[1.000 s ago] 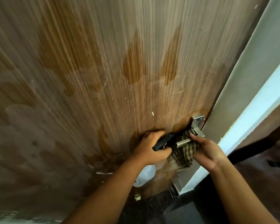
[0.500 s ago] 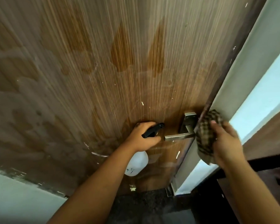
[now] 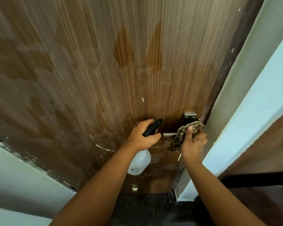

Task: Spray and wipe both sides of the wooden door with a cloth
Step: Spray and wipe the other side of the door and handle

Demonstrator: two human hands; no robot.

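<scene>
Two bare forearms rise from the lower edge toward the door handle (image 3: 189, 121). No sleeve, watch, ring or band shows on either. The left hand (image 3: 144, 136), left of the handle, shows its back and knuckles. The right hand (image 3: 194, 142), just below the handle, shows a short, plain thumbnail.

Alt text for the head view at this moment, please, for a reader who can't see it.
The right hand presses a checked cloth over the metal door handle of a wooden door. The left hand holds a white spray bottle with a black nozzle beside it. Damp patches streak the wood above.
</scene>
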